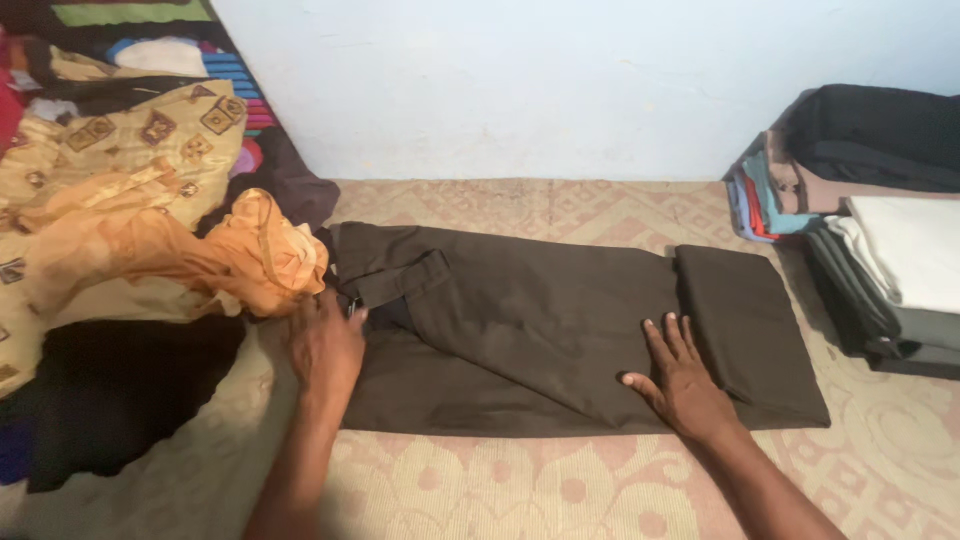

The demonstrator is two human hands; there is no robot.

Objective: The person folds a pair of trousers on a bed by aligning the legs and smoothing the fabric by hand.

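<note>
Head view: dark brown trousers lie flat on the patterned floor mat, leg end already folded over beside the right hand; waist end unfolded. Both hands press open-palmed, grasping nothing, left hand at the waistband. Folded stack beyond the right hand; loose clothes beyond the left.

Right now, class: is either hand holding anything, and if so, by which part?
Nothing is gripped. The left hand lies flat on the waist end of the dark trousers, and the right hand presses flat beside the folded-over leg end.
</note>
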